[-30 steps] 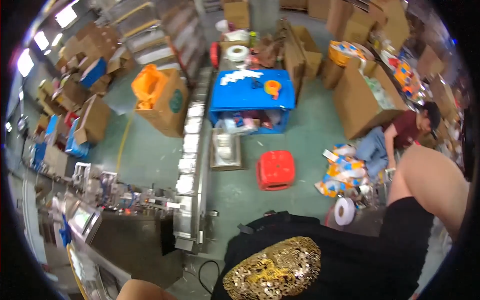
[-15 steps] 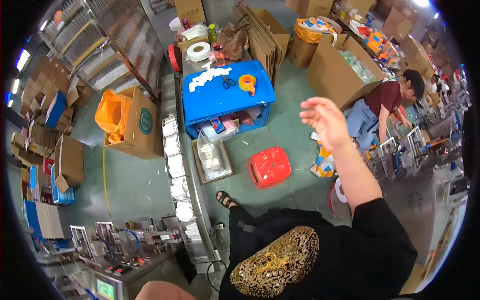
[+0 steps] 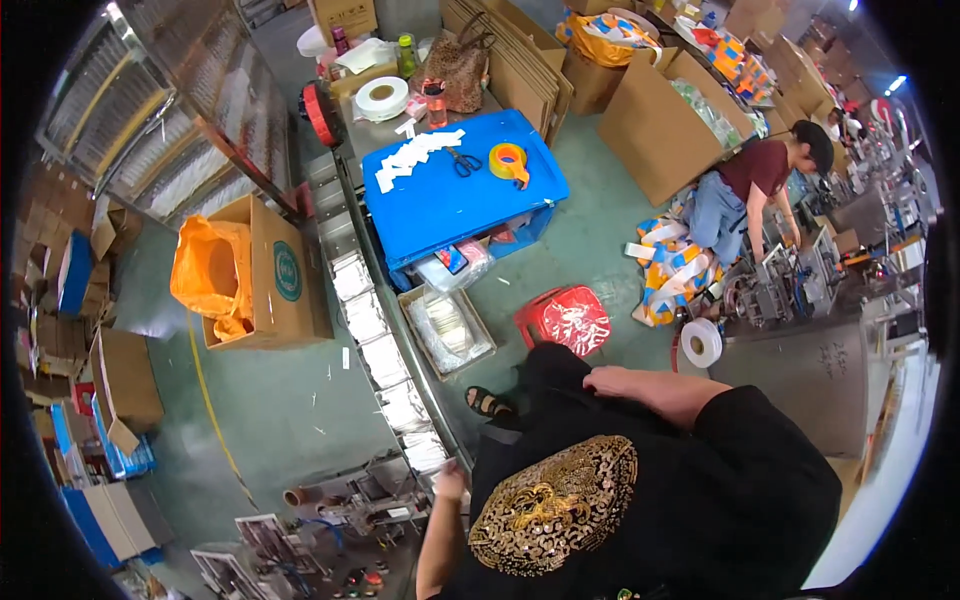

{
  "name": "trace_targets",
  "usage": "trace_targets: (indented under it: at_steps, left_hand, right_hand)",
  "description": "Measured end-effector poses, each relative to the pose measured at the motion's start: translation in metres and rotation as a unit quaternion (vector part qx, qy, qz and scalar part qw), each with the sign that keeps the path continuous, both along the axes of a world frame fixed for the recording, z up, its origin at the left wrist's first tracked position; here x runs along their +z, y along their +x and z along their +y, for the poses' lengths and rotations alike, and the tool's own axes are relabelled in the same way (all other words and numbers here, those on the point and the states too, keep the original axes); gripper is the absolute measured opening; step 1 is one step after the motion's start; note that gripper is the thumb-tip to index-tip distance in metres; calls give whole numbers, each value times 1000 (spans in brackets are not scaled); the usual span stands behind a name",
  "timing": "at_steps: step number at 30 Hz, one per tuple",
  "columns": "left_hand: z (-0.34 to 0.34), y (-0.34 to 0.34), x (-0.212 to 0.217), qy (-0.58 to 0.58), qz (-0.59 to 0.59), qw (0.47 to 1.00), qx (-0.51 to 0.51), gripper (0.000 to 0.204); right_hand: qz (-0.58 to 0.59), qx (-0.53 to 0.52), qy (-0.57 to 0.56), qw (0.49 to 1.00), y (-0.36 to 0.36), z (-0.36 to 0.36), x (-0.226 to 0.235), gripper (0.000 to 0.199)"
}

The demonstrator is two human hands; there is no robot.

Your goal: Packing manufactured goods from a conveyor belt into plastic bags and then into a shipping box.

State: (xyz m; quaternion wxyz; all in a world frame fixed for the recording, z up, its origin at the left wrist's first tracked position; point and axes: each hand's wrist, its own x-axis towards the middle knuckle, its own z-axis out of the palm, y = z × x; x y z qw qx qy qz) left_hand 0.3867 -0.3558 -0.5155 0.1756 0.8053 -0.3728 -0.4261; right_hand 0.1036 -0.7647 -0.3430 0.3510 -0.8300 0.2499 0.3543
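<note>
My right hand [image 3: 607,381] is low in front of me, its fingers curled in against the black trousers [image 3: 555,372] over my leg. Just beyond it stands a red plastic stool [image 3: 568,319] with a shiny top. My left hand [image 3: 452,481] hangs beside the near end of a conveyor channel, smeared by motion, so its fingers do not show clearly. Stacks of white pieces [image 3: 383,360] line that channel. Ahead, a blue crate-like table [image 3: 430,222] carries scissors [image 3: 464,163], an orange-yellow tape roll [image 3: 508,162] and scattered white strips [image 3: 420,152].
A shallow carton [image 3: 489,353] with plastic-wrapped pieces sits left of the stool. An orange-lined box [image 3: 290,275] stands across the conveyor. At right, a co-worker [image 3: 755,180] bends over machinery, near a heap of orange-and-blue packages [image 3: 672,285] and a white roll [image 3: 701,343].
My right hand has come down from its raised, open position to my leg. My left hand has come into view by the conveyor. The view has shifted, and the stool appears closer to my legs.
</note>
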Motion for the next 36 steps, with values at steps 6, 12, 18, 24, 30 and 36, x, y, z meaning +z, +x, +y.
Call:
trace_targets:
  at_steps: [6, 12, 18, 24, 30, 36]
  left_hand:
    - [-99, 21, 62, 9, 260, 963, 71, 55]
    - [-134, 25, 67, 67, 170, 983, 26, 41]
    - [-204, -23, 116, 119, 283, 945, 110, 25]
    - [-294, -63, 140, 120, 527, 686, 486, 12]
    - [-355, 6, -46, 29, 76, 892, 445, 49]
    - [-350, 27, -151, 9, 120, 837, 534, 49]
  right_hand:
    - [36, -66, -19, 997, 63, -53, 49, 23]
    - [21, 47, 21, 998, 135, -116, 4, 24]
    - [198, 206, 123, 950, 224, -227, -44, 29]
    - [125, 339, 37, 932, 295, -276, -121, 21]
    - [-174, 311, 143, 923, 397, -208, -223, 19]
    - [-59, 435, 125, 890, 405, -146, -319, 31]
